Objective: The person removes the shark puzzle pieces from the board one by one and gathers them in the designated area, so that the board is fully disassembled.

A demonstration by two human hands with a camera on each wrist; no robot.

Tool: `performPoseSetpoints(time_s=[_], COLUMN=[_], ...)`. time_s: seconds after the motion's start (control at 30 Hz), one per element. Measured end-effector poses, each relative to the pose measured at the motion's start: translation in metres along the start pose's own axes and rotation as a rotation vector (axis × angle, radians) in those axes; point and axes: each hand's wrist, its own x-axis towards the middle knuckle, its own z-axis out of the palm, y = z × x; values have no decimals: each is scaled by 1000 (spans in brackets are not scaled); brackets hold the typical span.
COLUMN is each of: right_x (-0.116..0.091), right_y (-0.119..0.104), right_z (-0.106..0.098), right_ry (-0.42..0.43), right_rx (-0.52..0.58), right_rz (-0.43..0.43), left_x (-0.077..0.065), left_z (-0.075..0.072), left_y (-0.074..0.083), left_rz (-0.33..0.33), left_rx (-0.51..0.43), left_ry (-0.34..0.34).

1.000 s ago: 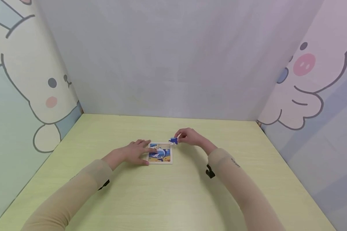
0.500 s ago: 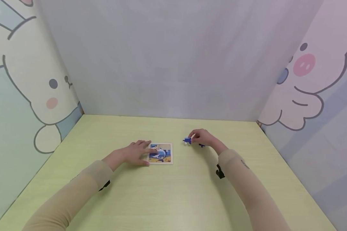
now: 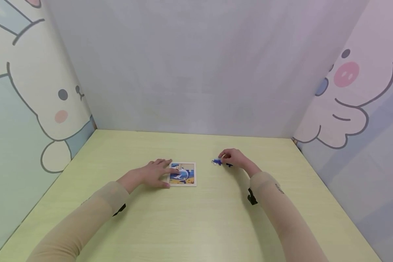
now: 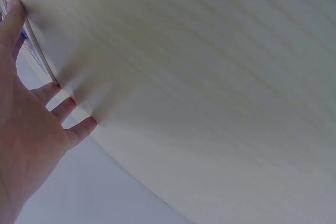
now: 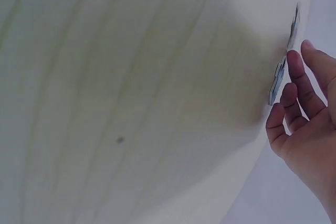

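A small square jigsaw puzzle (image 3: pixel 187 175) in a white frame lies on the table, its picture a blue and white sea animal. My left hand (image 3: pixel 155 174) rests spread over its left side, one fingertip on the picture and the thumb at the lower left corner. A beige patch shows along the picture's top. To the right, a blue and white puzzle piece (image 3: pixel 217 161) lies on the table at the fingertips of my right hand (image 3: pixel 233 158). Those fingers are bent, with nothing visible between thumb and forefinger in the right wrist view. Another puzzle piece (image 5: pixel 277 81) lies under that hand.
The pale wood-grain table (image 3: pixel 196 218) ends at a grey cloth wall (image 3: pixel 196 72) behind. Side panels with cartoon animals stand left and right. A dark strap part (image 3: pixel 252 197) hangs below the right sleeve.
My right hand has carried the puzzle piece from the puzzle's upper right corner rightward and lowered it to the table. The left hand has stayed on the puzzle.
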Motion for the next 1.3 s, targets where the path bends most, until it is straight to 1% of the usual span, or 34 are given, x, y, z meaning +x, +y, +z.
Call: performPoseSetpoints(time_s=[0.17,0.27,0.47,0.6,0.77,1.0,1.17,1.3], right_x=[0,1,4,7,13,20,25,28], right_y=[-3,-9,-30,-44,-58,-75,-87,-94], right_z=[-1,-1,4,10,18,32,45,52], right_ry=[45,61,74,86,80,58,39,30], right_rx=[-30,-31,-19,-20,-14,-19,-7,10], right_rz=[-20,-42,-92,-99,-104,-134,-156,-152], left_x=[0,1,3,4,6,10,12,13], left_z=[-1,-1,1,1,-1,-4,-2,0], left_y=[0,0,-2,-1,0,1,-3,-6], left_rz=[3,-9,-104,-152,-150,-104,-141,-165], left_rx=[-20,-38,-105,-127,-141,-116,-118,-127], left_ry=[1,14,82,92,121,150,155,153])
